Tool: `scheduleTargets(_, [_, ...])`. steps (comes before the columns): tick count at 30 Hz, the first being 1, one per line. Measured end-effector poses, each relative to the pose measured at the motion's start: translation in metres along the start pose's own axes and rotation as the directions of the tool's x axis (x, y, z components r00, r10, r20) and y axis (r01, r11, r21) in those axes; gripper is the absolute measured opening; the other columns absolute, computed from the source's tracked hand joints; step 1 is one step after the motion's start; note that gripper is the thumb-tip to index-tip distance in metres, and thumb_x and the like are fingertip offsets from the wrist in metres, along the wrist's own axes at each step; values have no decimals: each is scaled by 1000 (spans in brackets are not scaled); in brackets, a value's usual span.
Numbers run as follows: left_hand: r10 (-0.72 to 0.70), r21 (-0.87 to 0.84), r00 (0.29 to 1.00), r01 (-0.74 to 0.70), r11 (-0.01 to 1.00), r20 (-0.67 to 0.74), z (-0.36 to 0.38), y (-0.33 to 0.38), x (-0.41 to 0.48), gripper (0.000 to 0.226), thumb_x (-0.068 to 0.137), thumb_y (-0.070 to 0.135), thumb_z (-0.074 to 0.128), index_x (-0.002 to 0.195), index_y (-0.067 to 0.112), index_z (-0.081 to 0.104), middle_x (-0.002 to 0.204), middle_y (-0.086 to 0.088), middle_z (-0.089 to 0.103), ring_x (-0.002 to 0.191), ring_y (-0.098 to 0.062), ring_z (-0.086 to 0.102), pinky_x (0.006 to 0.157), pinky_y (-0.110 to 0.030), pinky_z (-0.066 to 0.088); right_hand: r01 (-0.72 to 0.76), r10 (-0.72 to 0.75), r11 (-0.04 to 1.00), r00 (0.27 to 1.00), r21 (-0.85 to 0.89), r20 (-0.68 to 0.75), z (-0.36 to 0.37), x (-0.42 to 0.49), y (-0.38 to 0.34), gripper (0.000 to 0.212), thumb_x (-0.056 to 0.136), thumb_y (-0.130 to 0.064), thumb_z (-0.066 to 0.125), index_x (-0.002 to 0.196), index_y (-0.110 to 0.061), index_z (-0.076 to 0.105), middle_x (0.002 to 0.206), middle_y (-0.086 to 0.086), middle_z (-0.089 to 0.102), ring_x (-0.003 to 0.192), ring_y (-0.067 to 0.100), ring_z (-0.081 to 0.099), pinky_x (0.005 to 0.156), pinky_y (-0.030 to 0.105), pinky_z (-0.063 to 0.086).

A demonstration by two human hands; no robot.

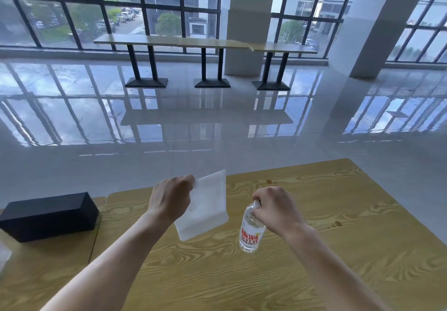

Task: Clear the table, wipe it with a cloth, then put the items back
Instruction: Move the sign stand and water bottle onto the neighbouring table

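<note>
A white flat packet hangs from my left hand, which pinches its upper left corner above the wooden table. My right hand grips the cap end of a clear water bottle with a red-lettered label. The bottle is tilted and held just over the table's middle. I cannot tell whether its base touches the wood.
A black rectangular box lies on an adjoining table at the left. Shiny tiled floor stretches beyond the far edge. Long tables on black pedestals stand by the windows, with white pillars behind.
</note>
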State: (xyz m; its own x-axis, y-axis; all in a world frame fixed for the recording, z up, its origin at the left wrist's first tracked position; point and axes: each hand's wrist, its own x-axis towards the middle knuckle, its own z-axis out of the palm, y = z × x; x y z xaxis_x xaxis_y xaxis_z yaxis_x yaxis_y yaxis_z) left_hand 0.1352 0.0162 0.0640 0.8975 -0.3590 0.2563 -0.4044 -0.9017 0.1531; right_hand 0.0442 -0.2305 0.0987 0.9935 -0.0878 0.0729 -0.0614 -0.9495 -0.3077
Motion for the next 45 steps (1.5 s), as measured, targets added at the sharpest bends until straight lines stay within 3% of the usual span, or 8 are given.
scheduleTargets(5, [-84,36,996,86,996,-42,-26,-43,-39,9,83,8,56,82,16,54,68,-5,65,63,-39,60,51,-33,46,117,-117,993,993,17,-3,6,9,-48,14,74,-21,73,86,-13,76,85,2,75,76,18,67,55,19,38])
scheduleTargets(12, [-276,107,955,287,952,-105,-56,-111,-101,24,82,7,60,69,18,42,65,0,61,59,-34,58,48,-31,29,282,-284,958,958,47,44,31,30,-125,27,71,-17,70,98,-14,77,96,5,76,90,21,70,77,34,57])
scheduleTargets(16, [-372,161,926,378,912,-67,-70,-149,-136,15,81,9,63,77,20,54,71,3,64,60,-29,61,49,-31,46,376,-380,924,923,65,60,46,39,-171,19,70,-19,68,86,-14,76,83,6,75,80,23,69,68,31,53])
scheduleTargets(22, [-485,177,871,491,853,-77,-86,-192,-185,17,83,11,65,80,24,55,72,4,62,57,-17,59,50,-31,53,488,-494,869,865,82,86,66,46,-243,23,71,-20,73,93,-14,77,87,5,76,80,24,69,67,28,51])
scheduleTargets(25, [-560,220,826,558,800,-60,-88,-213,-204,24,81,3,61,74,23,52,67,2,60,57,-20,59,51,-32,51,535,-542,840,833,89,109,80,49,-278,14,73,-18,71,86,-13,75,79,7,74,67,21,61,55,22,37])
scheduleTargets(29, [-666,264,744,654,709,-56,-86,-239,-222,26,73,-11,59,71,15,57,66,-6,67,58,-33,66,50,-35,49,549,-573,819,802,167,171,108,57,-316,28,70,-15,69,97,-15,77,92,6,76,88,27,69,71,31,53])
scheduleTargets(36, [-740,290,671,716,636,-34,-78,-272,-239,22,75,-8,61,82,12,68,71,-8,72,59,-32,70,50,-40,57,594,-631,775,743,216,221,158,67,-379,34,77,-10,65,109,-16,74,105,6,75,97,27,69,83,36,55])
scheduleTargets(45, [-763,362,646,719,594,-30,-63,-287,-240,20,67,-9,68,78,7,67,60,-11,68,47,-31,66,44,-37,55,589,-625,781,742,210,244,197,74,-423,25,77,-10,66,101,-12,74,97,7,74,94,26,67,80,35,54])
